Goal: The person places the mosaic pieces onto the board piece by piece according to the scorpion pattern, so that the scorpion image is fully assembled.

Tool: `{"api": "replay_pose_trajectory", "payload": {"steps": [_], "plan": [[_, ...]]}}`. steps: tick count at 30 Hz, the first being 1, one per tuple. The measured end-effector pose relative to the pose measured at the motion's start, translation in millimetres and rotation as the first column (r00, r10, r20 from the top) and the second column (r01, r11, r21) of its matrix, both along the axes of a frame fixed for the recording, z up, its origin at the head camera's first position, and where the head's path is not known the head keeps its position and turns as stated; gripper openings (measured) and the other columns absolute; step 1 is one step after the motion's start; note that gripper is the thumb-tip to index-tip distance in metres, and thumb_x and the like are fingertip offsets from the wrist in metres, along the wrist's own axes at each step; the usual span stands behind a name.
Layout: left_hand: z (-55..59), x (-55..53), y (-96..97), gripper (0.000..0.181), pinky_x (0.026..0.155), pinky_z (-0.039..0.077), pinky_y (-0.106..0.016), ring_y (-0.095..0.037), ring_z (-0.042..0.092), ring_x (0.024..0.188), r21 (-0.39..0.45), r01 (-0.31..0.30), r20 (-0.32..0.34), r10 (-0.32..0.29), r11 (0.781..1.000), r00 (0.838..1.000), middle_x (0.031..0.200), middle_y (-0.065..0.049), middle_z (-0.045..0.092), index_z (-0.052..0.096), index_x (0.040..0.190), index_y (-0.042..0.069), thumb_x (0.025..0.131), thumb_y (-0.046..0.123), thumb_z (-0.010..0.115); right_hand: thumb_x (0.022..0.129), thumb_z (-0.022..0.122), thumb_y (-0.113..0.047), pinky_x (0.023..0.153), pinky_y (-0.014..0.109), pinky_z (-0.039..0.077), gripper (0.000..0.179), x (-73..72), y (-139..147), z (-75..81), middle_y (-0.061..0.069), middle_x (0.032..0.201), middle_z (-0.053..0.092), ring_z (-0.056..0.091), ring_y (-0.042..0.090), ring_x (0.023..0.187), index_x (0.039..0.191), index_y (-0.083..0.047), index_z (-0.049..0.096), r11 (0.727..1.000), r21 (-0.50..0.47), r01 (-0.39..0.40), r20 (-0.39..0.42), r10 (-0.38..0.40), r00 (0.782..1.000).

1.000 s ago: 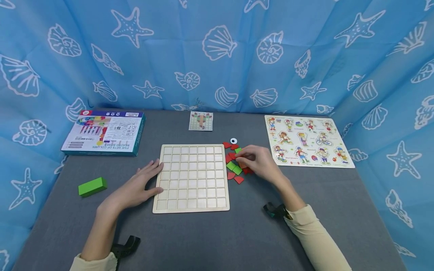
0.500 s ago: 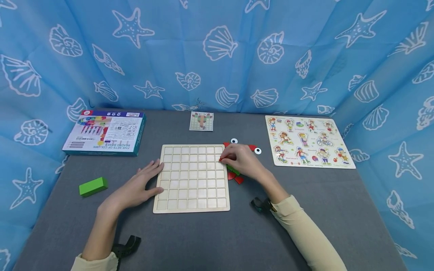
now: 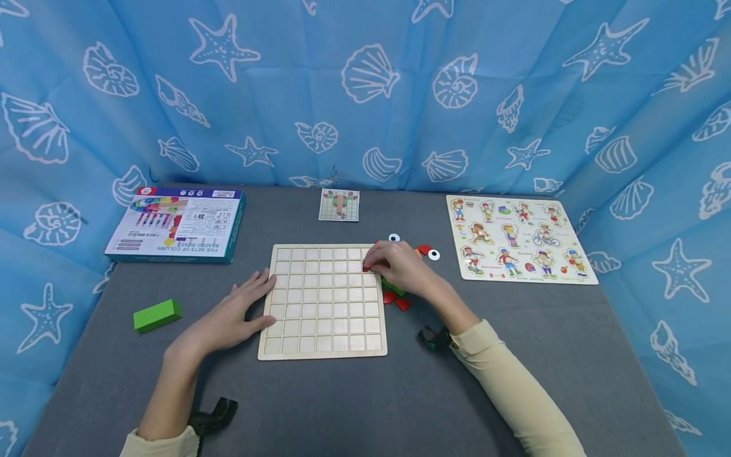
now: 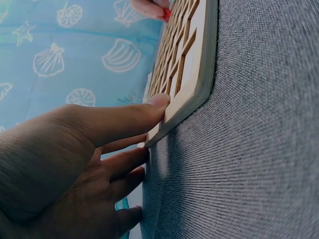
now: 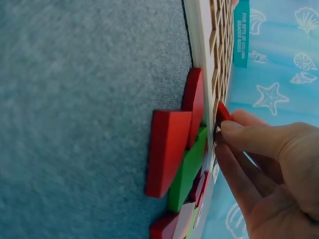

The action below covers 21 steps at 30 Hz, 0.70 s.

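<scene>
Your right hand (image 3: pixel 402 266) had left the pile (image 3: pixel 403 304) just off the board's right edge, where it was a second earlier. Half a second earlier it had brought a red piece (image 3: pixel 366 268) to the board's right rim; it had since shifted slightly inward, to the right-hand cells near the far corner of the board (image 3: pixel 320 311). Thumb and fingers were closed in a pinch on that piece. You had, in my judgement, passed from picking to placing; whether the piece sat in a cell could not be told.

Your left hand (image 3: pixel 242 308) had not moved from the board's left edge. Its fingers were spread and nearly straight, gripping nothing, the thumb resting on the rim; this appeared to steady the board.

Containers: the board lay flat on the surface (image 3: pixel 337 406), and every cell in clear view was bare; cells under your right hand could not be checked. The box (image 3: pixel 177 223), beyond the board's far left corner, lay flat, its contents not shown. The puzzle (image 3: pixel 520 238), to the board's far right, bore coloured figures; whether these lifted out was not evident. White discs (image 3: pixel 434 254) lay near the board's far right corner, and a card (image 3: pixel 339 205) lay beyond its far edge.
</scene>
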<state>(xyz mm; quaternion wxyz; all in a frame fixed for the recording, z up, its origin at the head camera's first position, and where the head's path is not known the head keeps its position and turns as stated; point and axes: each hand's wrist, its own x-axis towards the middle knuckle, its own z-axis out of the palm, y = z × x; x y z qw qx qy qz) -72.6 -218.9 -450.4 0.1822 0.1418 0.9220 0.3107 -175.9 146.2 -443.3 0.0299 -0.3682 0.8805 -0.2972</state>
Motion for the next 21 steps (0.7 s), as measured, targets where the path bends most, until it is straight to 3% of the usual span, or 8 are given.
{"api": "replay_pose_trajectory", "payload": {"steps": [15,21], "plan": [[0.7,-0.4,1.1,0.081,0.129,0.013,-0.081,-0.054,0.017,0.167,-0.017,-0.013,0.015,0.013,1.0,1.0,0.179,-0.026,0.023,0.033,0.17,0.004,0.103,0.026,0.074,0.095,0.078,0.004,0.083,0.039,0.067,0.015,-3.5,2,-1.7,0.011,0.106,0.082,0.079,0.023,0.092,0.107,-0.004,0.083,0.996,-0.061,0.067,0.077,-0.062,0.995],[0.8,-0.8,1.0,0.081,0.129,0.013,-0.081,-0.054,0.016,0.167,-0.015,-0.012,0.018,0.012,1.0,1.0,0.179,-0.026,0.022,0.033,0.17,0.004,0.103,0.026,0.075,0.097,0.077,0.003,0.089,0.043,0.068,0.014,-7.6,18,2.4,0.014,0.11,0.081,0.081,0.027,0.099,0.109,-0.002,0.082,0.98,-0.073,0.187,0.11,-0.179,0.978]]}}
